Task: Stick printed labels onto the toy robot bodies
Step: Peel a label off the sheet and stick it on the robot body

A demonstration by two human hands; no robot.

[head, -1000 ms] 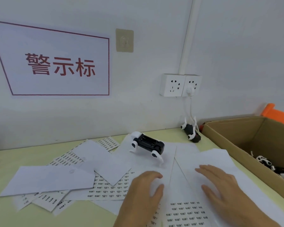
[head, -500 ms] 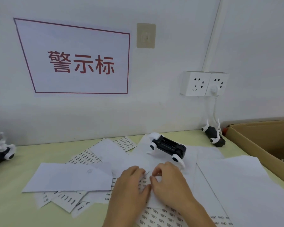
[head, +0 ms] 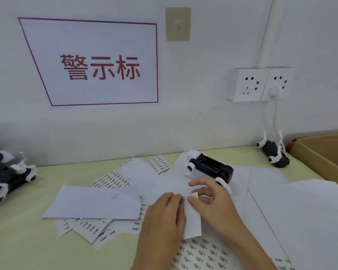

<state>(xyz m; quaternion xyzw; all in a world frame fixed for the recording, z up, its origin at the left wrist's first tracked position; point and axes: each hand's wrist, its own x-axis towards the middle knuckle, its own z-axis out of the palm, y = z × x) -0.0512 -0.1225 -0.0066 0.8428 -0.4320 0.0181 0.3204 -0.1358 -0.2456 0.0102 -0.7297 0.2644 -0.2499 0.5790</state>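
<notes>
A black toy robot body (head: 210, 168) with white legs lies belly-up on the papers near the wall. Just in front of it my right hand (head: 211, 199) pinches a small label (head: 194, 195) between thumb and forefinger, peeled up from a label sheet (head: 191, 221). My left hand (head: 164, 217) lies flat on that sheet, fingers straight, pressing it onto the table. Several more printed label sheets (head: 113, 179) are scattered among blank backing papers (head: 94, 203).
A second toy robot (head: 272, 152) lies by the wall under the wall socket (head: 260, 84). More toy robots (head: 6, 178) sit at the left edge. An open cardboard box (head: 324, 152) stands at the right. A large white sheet (head: 304, 215) covers the right of the green table (head: 23, 240).
My view has shifted left and closer. My right hand moved from the right sheet to meet the left, and now pinches a label lifted from the sheet.
</notes>
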